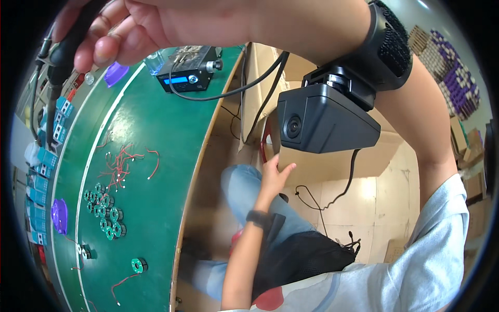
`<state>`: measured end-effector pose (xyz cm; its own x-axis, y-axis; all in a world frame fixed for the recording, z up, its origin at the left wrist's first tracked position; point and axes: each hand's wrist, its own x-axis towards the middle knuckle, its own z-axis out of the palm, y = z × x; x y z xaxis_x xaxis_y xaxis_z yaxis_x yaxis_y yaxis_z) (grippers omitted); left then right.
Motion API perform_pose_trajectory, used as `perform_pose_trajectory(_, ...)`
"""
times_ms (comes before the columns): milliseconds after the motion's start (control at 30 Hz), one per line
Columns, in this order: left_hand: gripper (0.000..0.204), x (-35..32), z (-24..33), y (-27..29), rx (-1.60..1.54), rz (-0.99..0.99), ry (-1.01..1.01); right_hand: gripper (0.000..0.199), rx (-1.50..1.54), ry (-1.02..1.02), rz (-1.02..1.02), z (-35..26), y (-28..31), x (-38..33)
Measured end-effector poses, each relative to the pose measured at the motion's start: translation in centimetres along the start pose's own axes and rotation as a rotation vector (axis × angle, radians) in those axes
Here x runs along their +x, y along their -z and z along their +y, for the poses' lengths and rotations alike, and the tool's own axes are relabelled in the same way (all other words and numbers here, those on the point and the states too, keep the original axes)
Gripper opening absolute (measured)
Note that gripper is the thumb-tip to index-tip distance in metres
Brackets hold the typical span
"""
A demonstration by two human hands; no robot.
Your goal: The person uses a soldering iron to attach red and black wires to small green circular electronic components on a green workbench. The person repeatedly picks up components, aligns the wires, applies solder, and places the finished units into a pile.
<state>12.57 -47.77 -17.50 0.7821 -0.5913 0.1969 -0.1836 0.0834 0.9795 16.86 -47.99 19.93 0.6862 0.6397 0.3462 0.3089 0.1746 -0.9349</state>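
My right hand (122, 39) is raised close to the camera at the top left. Its fingers are curled around a thick black cable-like piece (78, 34), whose kind I cannot make out. On my right wrist is a black strap carrying a black camera box (327, 119). Low over my lap, my left hand (274, 179) has thumb and forefinger apart; its other fingers are partly hidden. Just beyond its fingertips shows a red curved edge (264, 143); contact cannot be told. A black band (259, 219) wraps my left wrist.
On the green table (161, 208) lie red wires (120, 166), several round green-topped coil parts (106, 210), one apart (138, 265), and a purple dish (60, 216). A black control unit (189, 70) with a blue display stands behind. An open cardboard box (332, 166) and loose cables are beside me.
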Motion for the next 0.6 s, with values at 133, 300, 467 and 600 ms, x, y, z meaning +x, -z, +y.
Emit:
perform_pose_trajectory(133, 0.023, -0.3, -0.3, 0.1, -0.031, 0.002, 0.015, 0.020, -0.011, -0.008, 0.035, -0.7, -1.5, -1.0)
perform_pose_trajectory(300, 0.027, -0.4, -0.7, 0.2, 0.016, 0.061, 0.005, 0.021, 0.020, -0.015, -0.045, -2.2, -4.3, -1.1)
perform_pose_trajectory(467, 0.027, -0.9, -1.2, -1.0, -0.078, 0.109, -0.111, 0.023, -0.018, -0.001, -0.009, -1.3, -5.5, 0.1)
perform_pose_trajectory(600, 0.032, -1.0, -1.4, -2.8, 0.058, 0.116, -0.036, 0.022, -0.093, -0.023, 0.168, 0.3, -6.2, -2.2)
